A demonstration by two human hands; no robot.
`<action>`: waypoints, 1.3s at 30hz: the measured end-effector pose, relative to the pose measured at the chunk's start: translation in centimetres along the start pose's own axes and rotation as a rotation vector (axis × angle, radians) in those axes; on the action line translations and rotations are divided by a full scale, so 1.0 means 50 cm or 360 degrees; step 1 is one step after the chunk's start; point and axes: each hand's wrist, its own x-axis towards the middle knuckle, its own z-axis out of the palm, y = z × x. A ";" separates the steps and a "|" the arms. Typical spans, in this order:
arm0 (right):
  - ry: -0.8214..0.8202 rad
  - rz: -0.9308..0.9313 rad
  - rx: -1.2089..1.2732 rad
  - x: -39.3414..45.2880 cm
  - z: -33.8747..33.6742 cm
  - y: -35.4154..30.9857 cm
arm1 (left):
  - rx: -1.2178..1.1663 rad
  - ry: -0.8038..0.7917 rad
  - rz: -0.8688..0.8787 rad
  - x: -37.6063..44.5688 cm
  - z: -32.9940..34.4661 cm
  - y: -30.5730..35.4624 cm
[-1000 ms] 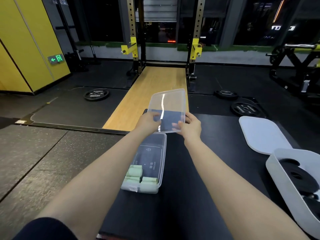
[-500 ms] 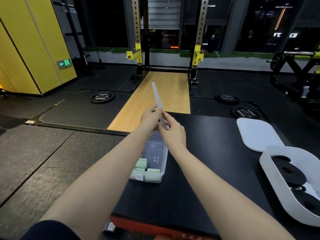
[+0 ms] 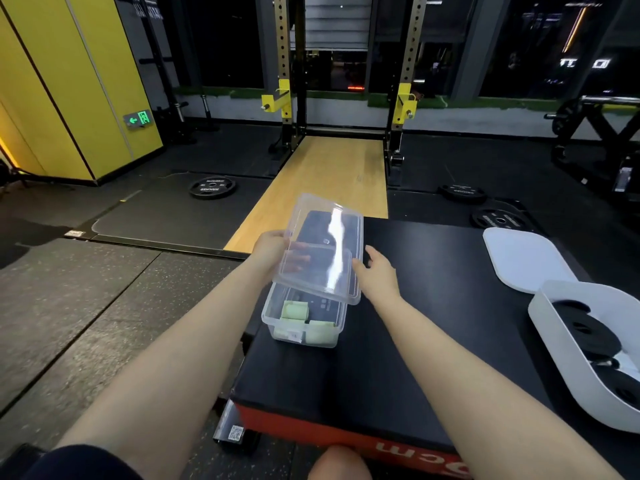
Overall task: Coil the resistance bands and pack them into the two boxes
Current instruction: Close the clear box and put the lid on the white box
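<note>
The left hand (image 3: 272,245) pinches the left edge of a clear plastic lid (image 3: 320,249), its grip showing through the plastic, and holds it tilted above the far end of the clear box (image 3: 304,317). The right hand (image 3: 377,273) hangs just beside the lid's right edge, grip spread, and I cannot tell whether it touches. The box sits near the desk's (image 3: 415,341) left edge, at about 9 o'clock on the black pad, with coiled pale green bands (image 3: 294,310) packed at its near end. Bare pad lies between it and the white tub (image 3: 561,341) at 3 o'clock, which holds black coils (image 3: 585,327) and overhangs the right side; its white lid (image 3: 523,258) lies flat at 1 o'clock. Red lettering ending "cm" runs along the desk's front face. A green exit sign (image 3: 138,118) glows on the yellow wall (image 3: 69,81).
</note>
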 end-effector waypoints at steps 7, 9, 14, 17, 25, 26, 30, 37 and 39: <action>-0.0207 0.0118 -0.0034 -0.008 0.044 0.028 | 0.0113 0.0175 -0.0067 0.014 -0.036 -0.070; -0.0227 0.0146 -0.0069 -0.012 0.054 0.036 | 0.0273 0.0201 -0.0026 0.013 -0.043 -0.092; -0.0221 0.0158 -0.0146 -0.008 0.065 0.048 | 0.0357 0.0162 -0.0081 0.018 -0.042 -0.138; -0.0213 0.0170 -0.0193 -0.008 0.068 0.054 | 0.0501 0.0174 -0.0072 0.034 -0.040 -0.164; -0.0166 0.0215 -0.0220 -0.020 0.086 0.068 | 0.0839 0.0212 0.0009 0.042 -0.040 -0.176; -0.0165 0.0207 -0.0222 -0.020 0.086 0.069 | 0.0865 0.0217 0.0018 0.043 -0.040 -0.177; -0.0168 0.0177 -0.0220 -0.019 0.084 0.071 | 0.0966 0.0233 0.0043 0.044 -0.040 -0.176; -0.0155 0.0161 -0.0221 -0.018 0.084 0.078 | 0.0941 0.0204 0.0008 0.052 -0.042 -0.182; -0.0139 0.0169 -0.0232 -0.017 0.083 0.080 | 0.0922 0.0192 0.0002 0.053 -0.036 -0.182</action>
